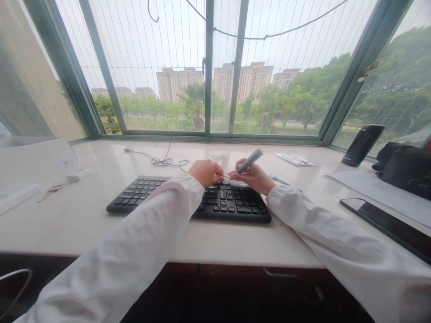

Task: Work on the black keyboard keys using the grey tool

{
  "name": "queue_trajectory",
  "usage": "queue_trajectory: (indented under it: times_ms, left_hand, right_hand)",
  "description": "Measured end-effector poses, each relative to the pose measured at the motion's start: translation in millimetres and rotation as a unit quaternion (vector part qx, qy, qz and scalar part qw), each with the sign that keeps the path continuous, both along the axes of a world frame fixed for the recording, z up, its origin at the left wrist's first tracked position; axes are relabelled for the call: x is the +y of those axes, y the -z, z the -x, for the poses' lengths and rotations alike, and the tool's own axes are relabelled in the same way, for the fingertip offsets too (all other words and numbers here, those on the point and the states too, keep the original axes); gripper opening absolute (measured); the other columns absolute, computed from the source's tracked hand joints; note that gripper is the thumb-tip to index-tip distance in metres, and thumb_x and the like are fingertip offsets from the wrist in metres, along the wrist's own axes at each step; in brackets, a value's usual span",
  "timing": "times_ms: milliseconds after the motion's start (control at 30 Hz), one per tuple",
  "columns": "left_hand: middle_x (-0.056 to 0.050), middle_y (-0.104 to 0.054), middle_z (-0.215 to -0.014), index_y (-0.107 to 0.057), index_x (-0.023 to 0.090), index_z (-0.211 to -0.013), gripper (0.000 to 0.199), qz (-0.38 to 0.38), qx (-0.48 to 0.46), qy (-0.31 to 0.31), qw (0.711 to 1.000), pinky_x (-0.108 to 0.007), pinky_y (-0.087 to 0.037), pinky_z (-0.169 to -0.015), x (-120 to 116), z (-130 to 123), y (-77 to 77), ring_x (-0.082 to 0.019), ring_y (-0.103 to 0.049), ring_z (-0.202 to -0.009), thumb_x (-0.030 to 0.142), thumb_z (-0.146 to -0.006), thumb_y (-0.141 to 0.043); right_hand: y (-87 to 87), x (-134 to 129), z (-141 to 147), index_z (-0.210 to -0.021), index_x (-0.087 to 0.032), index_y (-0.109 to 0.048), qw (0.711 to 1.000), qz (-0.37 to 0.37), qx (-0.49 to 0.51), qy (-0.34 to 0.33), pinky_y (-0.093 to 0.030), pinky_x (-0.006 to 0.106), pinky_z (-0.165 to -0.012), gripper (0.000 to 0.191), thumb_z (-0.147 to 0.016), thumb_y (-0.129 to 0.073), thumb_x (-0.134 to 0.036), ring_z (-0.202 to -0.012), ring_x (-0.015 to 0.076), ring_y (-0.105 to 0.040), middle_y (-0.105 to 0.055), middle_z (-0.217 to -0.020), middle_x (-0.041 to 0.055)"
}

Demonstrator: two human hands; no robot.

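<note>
Kbd (232, 204) is finished in matt black plastic; desk top (67, 229) is polished smooth, stone-like; sleeves (128, 251) are made of matt white cloth; held grey strip (249, 161): matl can't be determined.

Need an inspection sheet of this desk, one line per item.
surface: white stone window counter, dark cabinet front below.
job's things: slim grey stick raised above a black keyboard.
grippers: right hand grips the stick; left hand sits above the keyboard, close to the right hand, hold unclear. Both in white sleeves.
clutter: small key, paper packet, black cylinder, black phone or tablet, black bag.
cables: thin black cable looped on the counter behind the keyboard.
surroundings: green-framed window, apartment towers and trees beyond.
</note>
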State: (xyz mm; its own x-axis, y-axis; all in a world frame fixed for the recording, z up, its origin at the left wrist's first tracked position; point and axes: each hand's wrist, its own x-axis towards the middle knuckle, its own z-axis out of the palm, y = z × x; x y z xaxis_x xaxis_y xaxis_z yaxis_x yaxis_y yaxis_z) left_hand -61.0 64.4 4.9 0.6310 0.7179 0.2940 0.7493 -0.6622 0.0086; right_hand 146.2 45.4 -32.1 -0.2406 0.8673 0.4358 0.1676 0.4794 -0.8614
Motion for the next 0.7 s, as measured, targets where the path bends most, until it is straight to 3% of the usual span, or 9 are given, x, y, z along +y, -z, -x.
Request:
queue_trajectory:
  times_ms: [200,333,533,700]
  left_hand:
    - [0.0,-0.073,-0.09,-0.075,0.034,-0.087,0.029,-0.004,0.009,-0.009,1.0,-0.03,-0.045,-0.073,-1,1,-1.2,-0.022,-0.065,-0.085,0.054,-0.081,-0.055]
    - [0.0,-0.073,-0.09,-0.075,0.032,-0.086,0.045,0.035,0.018,-0.012,0.999,-0.029,-0.045,-0.074,-3,4,-8.5,-0.021,-0.065,-0.086,0.068,-0.077,-0.051]
    - [0.0,-0.071,-0.109,-0.071,0.033,-0.107,0.077,0.106,0.069,0.017,0.992,-0.03,-0.044,-0.083,-6,6,-17.4,-0.023,-0.063,-0.099,0.087,-0.056,-0.051]
    - [-0.001,-0.068,-0.117,-0.065,0.036,-0.118,0.085,0.128,0.098,0.027,0.987,-0.031,-0.043,-0.088,-6,5,-13.9,-0.026,-0.06,-0.106,0.084,-0.048,-0.06]
  right_hand:
    - [2.4,1,-4,-0.087,-0.02,-0.057,0.997,-0.012,-0.08,-0.011,-0.054,0.034,-0.075,0.039,-0.064,-0.08,-0.041,-0.08,0.0195,-0.068,-0.07,-0.08,0.0018]
    - [2.2,1,-5,-0.081,-0.019,-0.064,0.99,-0.035,-0.134,-0.005,-0.053,0.03,-0.065,0.033,-0.066,-0.076,-0.046,-0.07,0.0166,-0.064,-0.068,-0.076,0.001]
    - [0.3,-4,-5,-0.081,-0.02,-0.064,0.985,-0.067,-0.159,-0.01,-0.051,0.028,-0.062,0.03,-0.07,-0.074,-0.046,-0.069,0.0159,-0.062,-0.068,-0.077,0.0015]
    - [-1.0,-7,-4,-0.083,-0.021,-0.064,0.976,-0.086,-0.199,-0.006,-0.051,0.029,-0.063,0.028,-0.074,-0.07,-0.047,-0.07,0.0168,-0.062,-0.067,-0.077,0.0014]
